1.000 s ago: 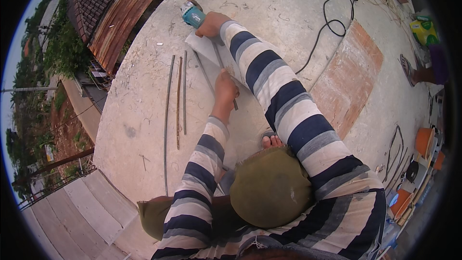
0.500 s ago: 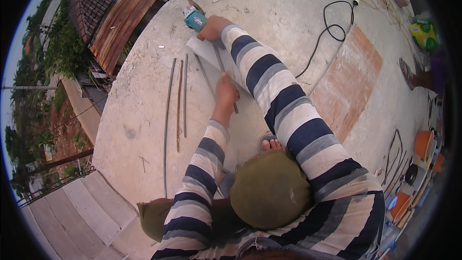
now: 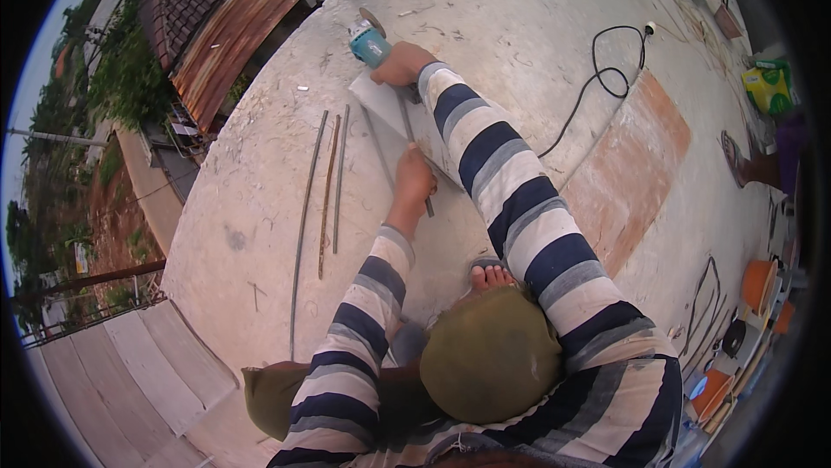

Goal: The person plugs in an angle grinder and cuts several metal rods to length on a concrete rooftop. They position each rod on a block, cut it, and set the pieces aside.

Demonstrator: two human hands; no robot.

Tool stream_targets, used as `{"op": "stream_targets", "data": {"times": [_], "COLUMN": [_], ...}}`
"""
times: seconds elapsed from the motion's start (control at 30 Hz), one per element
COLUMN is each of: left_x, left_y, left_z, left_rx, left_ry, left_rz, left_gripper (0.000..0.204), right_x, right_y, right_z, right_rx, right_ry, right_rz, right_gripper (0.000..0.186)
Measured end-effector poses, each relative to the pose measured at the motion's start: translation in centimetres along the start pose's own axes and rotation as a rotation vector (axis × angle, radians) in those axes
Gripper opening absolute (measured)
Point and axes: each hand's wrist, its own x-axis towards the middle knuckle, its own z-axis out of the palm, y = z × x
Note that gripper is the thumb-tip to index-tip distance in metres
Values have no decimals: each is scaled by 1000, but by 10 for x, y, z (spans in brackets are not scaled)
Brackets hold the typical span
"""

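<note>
My right hand (image 3: pixel 402 64) is wrapped round the body of a teal angle grinder (image 3: pixel 371 47), whose disc (image 3: pixel 373 19) points away from me. Below the grinder, my left hand (image 3: pixel 415 177) is closed on a thin metal rod (image 3: pixel 405 117), and a short end of it sticks out under the fist. That rod lies over a pale flat slab (image 3: pixel 372 94) on the concrete. A second rod (image 3: pixel 377 146) slants close beside my left hand. Further left lie two grey rods (image 3: pixel 309 208) (image 3: pixel 341 178) with a rusty brown rod (image 3: pixel 329 200) between them.
A black cable (image 3: pixel 567 126) loops across the concrete beside a reddish board (image 3: pixel 632 169). At the far right are another person's foot (image 3: pixel 734 159), a yellow-green bag (image 3: pixel 768 87) and orange containers (image 3: pixel 759 286). The concrete's edge (image 3: pixel 227 126) drops toward roofs on the left.
The whole view has shifted and turned slightly, moving the scene right and down in the picture. Both hands keep their holds, with little visible movement against the slab.
</note>
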Motion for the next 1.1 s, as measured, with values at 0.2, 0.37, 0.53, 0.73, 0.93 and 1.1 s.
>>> {"op": "stream_targets", "data": {"times": [0.2,0.37,0.53,0.73,0.93,1.1], "left_x": [-9,-14,-32,-51,-55,-59], "left_y": [14,16,60,113,86,79], "left_z": [9,-16,10,71,95,115], "left_rx": [278,609,584,503,526,444], "left_ry": [26,226,277,156,174,54], "left_rz": [87,359,866,951,902,873], "left_gripper": [47,49,63,81,76,75], "right_x": [2,-52,-109,-163,-180,-192], "right_y": [36,47,65,65,97,120], "right_z": [5,1,-16,-21,-16,-20], "right_rx": [124,422,562,685,466,467], "right_ry": [112,212,319,328,400,469], "right_rz": [19,-147,-199,-292,-212,-176], "right_gripper": [69,63,55,63,62,62]}}
